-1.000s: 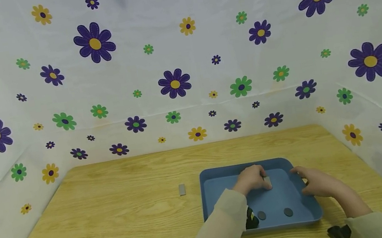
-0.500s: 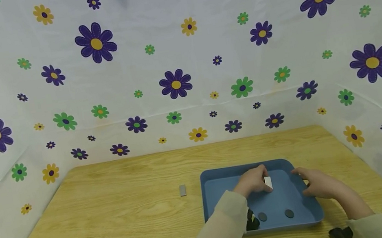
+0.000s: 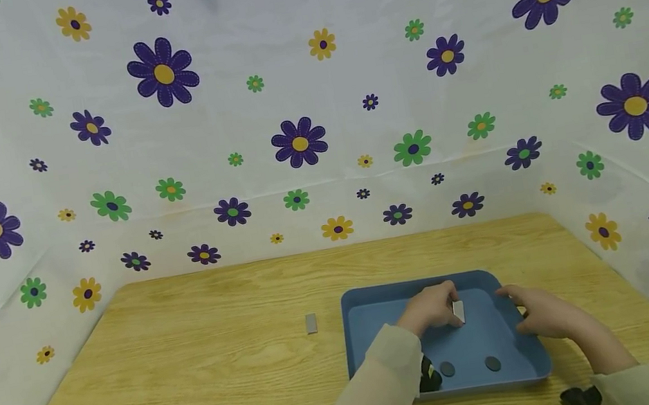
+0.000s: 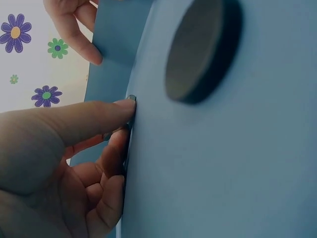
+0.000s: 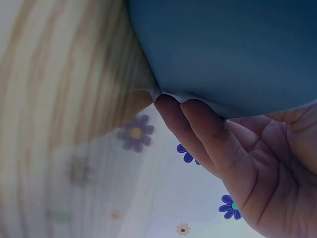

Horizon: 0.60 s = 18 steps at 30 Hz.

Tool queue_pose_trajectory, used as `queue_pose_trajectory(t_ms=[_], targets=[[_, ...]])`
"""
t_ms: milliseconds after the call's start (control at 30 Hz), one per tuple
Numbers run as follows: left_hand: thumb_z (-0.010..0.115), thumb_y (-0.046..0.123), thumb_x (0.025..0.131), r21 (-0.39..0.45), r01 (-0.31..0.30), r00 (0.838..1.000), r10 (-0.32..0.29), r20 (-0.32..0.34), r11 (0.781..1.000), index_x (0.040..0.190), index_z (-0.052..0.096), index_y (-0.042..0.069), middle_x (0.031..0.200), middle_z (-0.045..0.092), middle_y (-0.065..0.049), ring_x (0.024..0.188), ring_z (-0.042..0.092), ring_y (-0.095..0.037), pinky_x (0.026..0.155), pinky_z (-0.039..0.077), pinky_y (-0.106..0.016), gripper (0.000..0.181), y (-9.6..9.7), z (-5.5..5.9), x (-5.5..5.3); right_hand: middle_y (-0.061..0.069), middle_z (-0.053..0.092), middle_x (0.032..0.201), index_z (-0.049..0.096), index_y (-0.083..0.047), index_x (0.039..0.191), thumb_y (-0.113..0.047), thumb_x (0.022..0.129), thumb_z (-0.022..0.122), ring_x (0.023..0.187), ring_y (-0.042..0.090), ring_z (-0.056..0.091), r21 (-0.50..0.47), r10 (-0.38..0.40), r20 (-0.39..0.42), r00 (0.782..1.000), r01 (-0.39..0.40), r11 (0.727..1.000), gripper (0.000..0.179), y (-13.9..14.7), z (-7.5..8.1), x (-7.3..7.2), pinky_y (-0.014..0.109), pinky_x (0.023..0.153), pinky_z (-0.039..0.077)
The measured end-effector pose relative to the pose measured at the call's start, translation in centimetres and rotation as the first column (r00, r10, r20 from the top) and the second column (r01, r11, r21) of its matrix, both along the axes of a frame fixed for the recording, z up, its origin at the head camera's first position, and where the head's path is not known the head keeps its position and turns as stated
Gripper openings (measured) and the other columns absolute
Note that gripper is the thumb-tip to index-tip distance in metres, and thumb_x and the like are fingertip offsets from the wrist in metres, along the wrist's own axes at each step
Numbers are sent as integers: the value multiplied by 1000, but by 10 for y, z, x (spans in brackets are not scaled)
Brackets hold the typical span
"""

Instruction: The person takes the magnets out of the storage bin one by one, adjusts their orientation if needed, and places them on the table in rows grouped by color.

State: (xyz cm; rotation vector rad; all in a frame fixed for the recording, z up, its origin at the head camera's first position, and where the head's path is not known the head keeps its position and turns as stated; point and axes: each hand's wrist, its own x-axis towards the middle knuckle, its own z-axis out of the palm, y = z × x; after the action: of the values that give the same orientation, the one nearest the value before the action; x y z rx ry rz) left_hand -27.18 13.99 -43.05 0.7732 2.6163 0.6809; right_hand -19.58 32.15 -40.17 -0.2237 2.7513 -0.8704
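Left hand point(image 3: 431, 307) pinches the small pale rectangular block point(image 3: 458, 312) inside the blue plastic tray point(image 3: 376, 294) — block's visible face is brighter than a second ago, so probably being turned. Right hand point(image 3: 545, 315) touches tray's right rim; cannot tell whether it grips. Beige left sleeve point(image 3: 372, 391) hides tray's near-left corner; fingers mask part of block.

Flowered cloth point(image 3: 214, 135): we see it softly lit from the head, greyer around the upper folds, its print clear.
Table point(image 3: 209, 359): evenly bright to us there, but blurred and washed out in the right wrist view.
Dark disc point(image 4: 195, 54): soft-edged in our dim, bluish left wrist view.
Tray point(image 5: 228, 54): deep in shade from the right wrist.
Right hand point(image 5: 262, 173): we find it darkest at the fingertips.
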Motion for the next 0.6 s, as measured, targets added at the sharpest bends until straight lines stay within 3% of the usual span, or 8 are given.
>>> queue_pose_trajectory(t_ms=[300, 600], targets=[[74, 19, 73, 37, -20, 999, 18, 48, 999, 99, 56, 20, 85, 55, 6, 71, 49, -9, 65, 42, -26, 32, -3, 1, -1, 40, 38, 119, 37, 13, 124, 9, 67, 60, 107, 50, 39, -6, 0, 29, 1000, 0, 1000, 61, 2, -1, -1, 34, 64, 44], [72, 19, 75, 51, -13, 998, 9, 61, 999, 101, 57, 20, 86, 55, 6, 70, 49, -9, 66, 42, -27, 30, -3, 0, -3, 39, 37, 121, 37, 14, 124, 9, 67, 59, 109, 51, 37, -13, 6, 23, 1000, -5, 1000, 61, 2, 0, -1, 33, 61, 40]])
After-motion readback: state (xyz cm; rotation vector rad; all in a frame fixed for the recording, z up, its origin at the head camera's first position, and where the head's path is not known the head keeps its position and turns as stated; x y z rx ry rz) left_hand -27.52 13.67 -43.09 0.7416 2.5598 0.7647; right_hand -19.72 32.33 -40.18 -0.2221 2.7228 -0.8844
